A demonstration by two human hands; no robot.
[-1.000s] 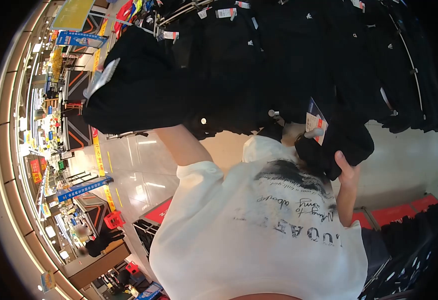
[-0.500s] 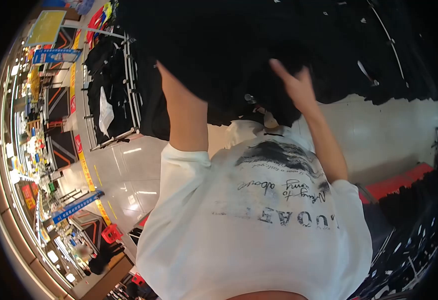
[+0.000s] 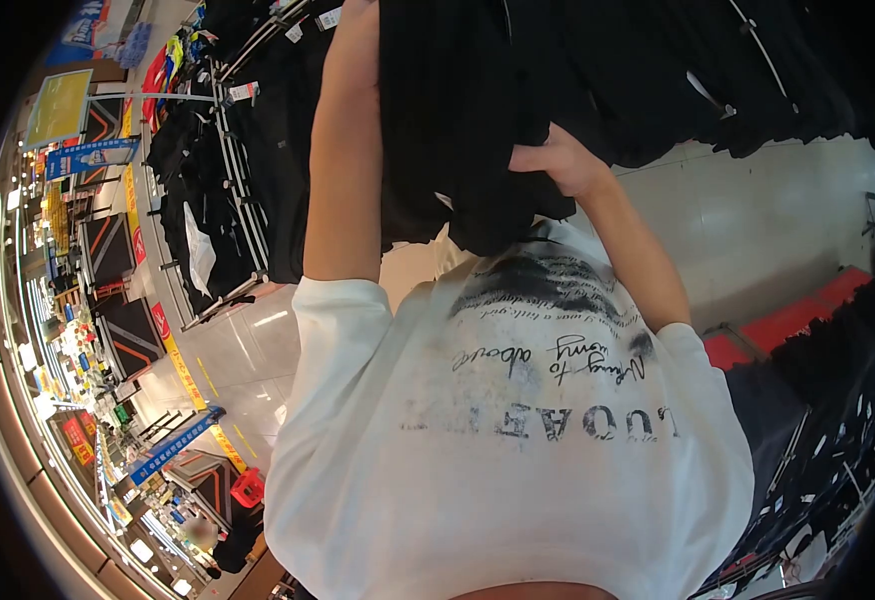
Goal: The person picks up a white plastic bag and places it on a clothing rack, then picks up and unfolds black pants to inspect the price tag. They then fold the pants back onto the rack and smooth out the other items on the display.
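Note:
A black garment [image 3: 458,120] hangs in front of my chest, from the top of the view down to my white printed T-shirt [image 3: 518,430]. My right hand [image 3: 556,163] is closed on a fold of this garment at its right side. My left forearm [image 3: 343,150] is raised straight up along the garment's left edge. The left hand itself is past the top edge of the view, so its grip is hidden.
More black clothes hang on a rail [image 3: 758,60] at the upper right. A rack of dark clothes with tags [image 3: 228,170] stands at the left. Beyond lie a glossy tiled floor [image 3: 248,350], red display bases [image 3: 798,320] at the right and shop aisles with signs [image 3: 173,445] at the far left.
Both arms have gone up with the black garment. My right hand, open half a second ago, has closed on the fabric. The view has tilted further towards the racks.

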